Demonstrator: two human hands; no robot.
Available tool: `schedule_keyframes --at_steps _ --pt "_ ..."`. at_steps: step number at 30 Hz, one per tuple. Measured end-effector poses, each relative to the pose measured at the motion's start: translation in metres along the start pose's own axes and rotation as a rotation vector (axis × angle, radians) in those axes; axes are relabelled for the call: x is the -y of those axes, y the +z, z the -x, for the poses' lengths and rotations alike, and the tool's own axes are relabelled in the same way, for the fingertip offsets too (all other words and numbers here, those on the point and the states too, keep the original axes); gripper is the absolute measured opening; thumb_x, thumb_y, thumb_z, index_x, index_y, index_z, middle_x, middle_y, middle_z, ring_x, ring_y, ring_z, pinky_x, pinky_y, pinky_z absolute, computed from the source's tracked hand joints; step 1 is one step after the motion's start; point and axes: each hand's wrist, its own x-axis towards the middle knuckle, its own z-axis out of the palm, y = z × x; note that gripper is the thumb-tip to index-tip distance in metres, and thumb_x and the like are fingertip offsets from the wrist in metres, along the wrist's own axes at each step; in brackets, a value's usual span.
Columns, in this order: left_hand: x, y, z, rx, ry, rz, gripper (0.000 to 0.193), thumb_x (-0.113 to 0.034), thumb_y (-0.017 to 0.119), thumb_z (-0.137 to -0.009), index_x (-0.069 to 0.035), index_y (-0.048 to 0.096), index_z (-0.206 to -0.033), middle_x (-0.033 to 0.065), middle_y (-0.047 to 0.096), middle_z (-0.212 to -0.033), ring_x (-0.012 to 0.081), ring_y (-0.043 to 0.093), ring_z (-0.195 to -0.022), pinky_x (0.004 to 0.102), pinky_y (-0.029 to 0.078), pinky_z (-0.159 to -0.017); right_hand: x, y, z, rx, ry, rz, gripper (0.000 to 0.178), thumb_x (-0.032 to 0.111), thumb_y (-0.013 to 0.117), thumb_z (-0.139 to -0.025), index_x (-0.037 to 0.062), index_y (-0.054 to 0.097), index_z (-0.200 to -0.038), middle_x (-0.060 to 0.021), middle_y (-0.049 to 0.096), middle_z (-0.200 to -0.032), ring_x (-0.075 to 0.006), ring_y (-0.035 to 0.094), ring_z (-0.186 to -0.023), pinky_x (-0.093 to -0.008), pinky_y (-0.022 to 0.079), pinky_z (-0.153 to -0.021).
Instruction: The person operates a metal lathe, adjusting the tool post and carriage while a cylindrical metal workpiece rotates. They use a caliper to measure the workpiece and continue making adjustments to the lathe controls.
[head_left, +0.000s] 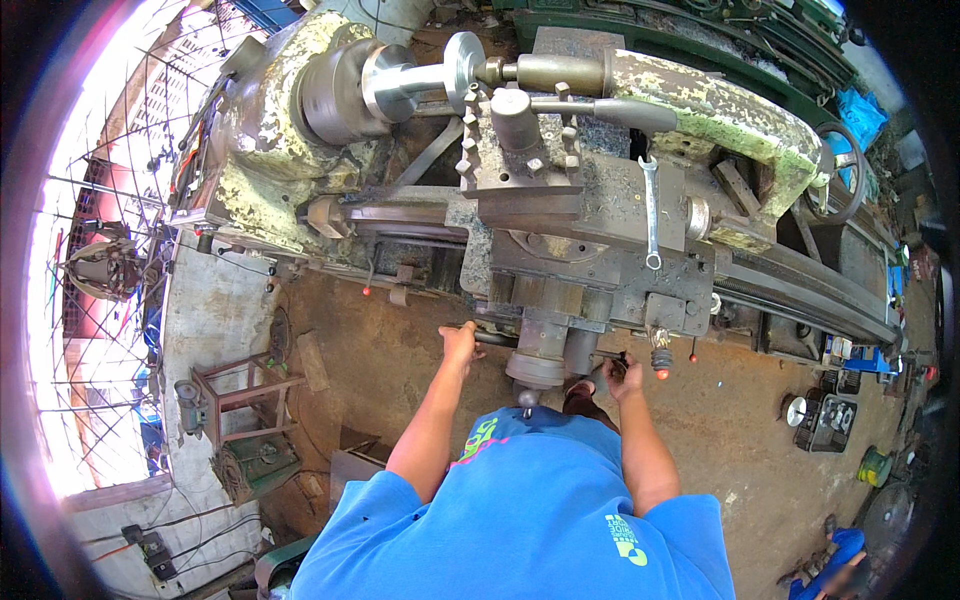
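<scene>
At the lathe (570,225), left hand (459,343) clasps a crosswise, leftward-pointing handle (497,340); right hand (627,379) clasps a knob (621,360).

Dark, straight bar handle (497,339), near level, beside the stepped grey round hub (540,350) in front of you; outer end in your left hand (459,343). Opposite side: shorter, thinner dark rod (608,354), sticking out sideways, tip partly hidden in your right hand (626,374). Hub metal dull, worn-looking.
</scene>
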Motion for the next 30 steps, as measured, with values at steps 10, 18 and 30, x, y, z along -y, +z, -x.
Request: schedule_keyframes --at_steps 10,18,30 --pt "0.003 -0.002 -0.004 -0.010 -0.003 0.006 0.049 -0.020 0.059 -0.085 -0.004 0.022 -0.112 0.0096 0.048 -0.077 0.0171 0.049 -0.057 0.0418 0.056 -0.056 0.003 0.014 0.019 -0.110 0.023 -0.237 0.033 0.034 0.061 -0.089 0.0042 0.050 -0.099 -0.0126 0.053 -0.087 -0.0329 0.058 -0.086 -0.0456 0.048 -0.086" --pt "-0.003 -0.005 0.003 0.016 0.010 0.016 0.049 -0.020 0.059 -0.086 -0.002 0.022 -0.112 0.0097 0.049 -0.076 0.0170 0.051 -0.057 0.0400 0.055 -0.055 0.002 0.016 0.026 -0.099 0.024 -0.223 0.039 0.040 0.060 -0.089 0.0050 0.050 -0.102 -0.0122 0.054 -0.080 -0.0303 0.057 -0.080 -0.0453 0.047 -0.081" --pt "-0.001 -0.004 -0.002 0.110 -0.035 0.030 0.090 -0.019 0.057 -0.088 0.010 -0.008 -0.143 0.0103 0.055 -0.077 0.0157 0.055 -0.059 0.0350 0.052 -0.052 0.044 -0.006 0.022 -0.398 -0.649 0.299 0.013 0.016 0.056 -0.092 0.0079 0.055 -0.082 -0.0029 0.055 -0.064 -0.0153 0.052 -0.055 -0.0292 0.042 -0.053"
